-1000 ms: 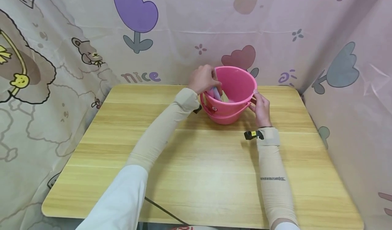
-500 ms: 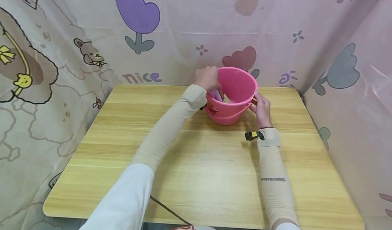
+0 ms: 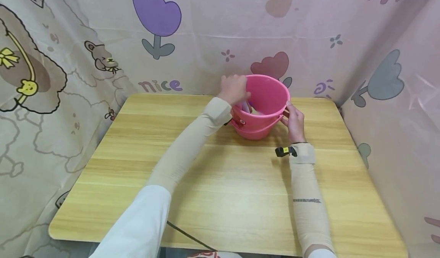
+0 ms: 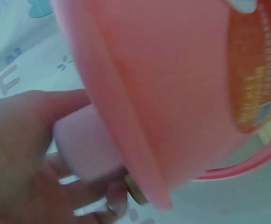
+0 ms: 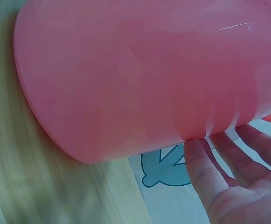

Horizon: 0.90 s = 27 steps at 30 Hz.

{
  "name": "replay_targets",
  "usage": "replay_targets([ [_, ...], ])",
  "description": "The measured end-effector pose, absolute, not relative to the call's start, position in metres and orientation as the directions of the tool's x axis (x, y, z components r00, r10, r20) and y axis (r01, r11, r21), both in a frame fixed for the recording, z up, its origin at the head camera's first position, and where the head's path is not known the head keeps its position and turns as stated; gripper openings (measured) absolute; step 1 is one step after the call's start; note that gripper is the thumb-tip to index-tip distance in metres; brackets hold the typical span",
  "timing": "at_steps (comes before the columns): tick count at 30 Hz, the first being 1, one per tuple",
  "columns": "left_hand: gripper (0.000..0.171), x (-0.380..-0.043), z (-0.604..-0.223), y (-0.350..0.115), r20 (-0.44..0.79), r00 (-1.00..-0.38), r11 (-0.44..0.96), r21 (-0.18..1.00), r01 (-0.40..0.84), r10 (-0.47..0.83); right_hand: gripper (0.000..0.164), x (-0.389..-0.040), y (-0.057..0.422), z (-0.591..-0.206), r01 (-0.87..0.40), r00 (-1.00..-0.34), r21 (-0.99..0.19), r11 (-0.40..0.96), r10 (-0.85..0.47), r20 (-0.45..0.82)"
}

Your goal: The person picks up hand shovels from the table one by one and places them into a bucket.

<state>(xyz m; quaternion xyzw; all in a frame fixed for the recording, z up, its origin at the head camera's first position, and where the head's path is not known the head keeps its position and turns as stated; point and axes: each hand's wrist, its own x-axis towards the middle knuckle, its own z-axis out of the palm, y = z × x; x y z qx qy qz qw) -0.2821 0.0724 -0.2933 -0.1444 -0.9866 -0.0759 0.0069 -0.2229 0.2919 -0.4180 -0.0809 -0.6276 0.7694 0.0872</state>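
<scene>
A pink bucket stands upright near the back of the table, its handle hanging down in front. My left hand reaches over the left rim and holds a smooth pale-lilac rounded piece, partly hidden by the bucket's wall in the left wrist view. What kind of thing this is I cannot tell. Pale yellow and purple bits show low inside the bucket in the head view. My right hand holds the bucket's right side, thumb at the rim and fingertips against the outer wall.
The light wooden table runs forward from the bucket to the person. A printed cloth hangs close behind the bucket and along both sides. A small black camera sits at the right wrist, and a dark cable crosses the front edge.
My left hand has moved right, further over the rim, and its fingers have shifted slightly on the lilac piece. The right hand and the bucket have stayed in place.
</scene>
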Motion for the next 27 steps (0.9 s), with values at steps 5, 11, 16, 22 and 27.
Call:
replay_targets([
  [5,0.030,-0.260,-0.306,0.041,0.180,-0.939,0.870,0.357,0.339,0.292,0.058,-0.226,0.292,-0.416,-0.034,-0.974,-0.983,-0.180,0.227,-0.008],
  [11,0.055,-0.229,-0.337,-0.005,0.302,-0.924,0.851,0.396,0.345,0.234,0.060,-0.228,0.298,-0.417,-0.025,-0.974,-0.981,-0.191,0.224,-0.019],
  [16,0.064,-0.206,-0.376,-0.030,0.323,-0.922,0.851,0.401,0.340,0.216,0.060,-0.224,0.312,-0.413,-0.030,-0.968,-0.984,-0.178,0.249,-0.016],
  [22,0.079,-0.191,-0.396,-0.042,0.275,-0.933,0.888,0.333,0.318,0.231,0.057,-0.209,0.326,-0.389,-0.021,-0.959,-0.977,0.214,0.272,0.081],
  [27,0.089,-0.185,-0.397,-0.050,0.229,-0.946,0.913,0.286,0.290,0.228,0.075,-0.178,0.327,-0.365,-0.070,-0.958,-0.797,0.600,0.182,0.222],
])
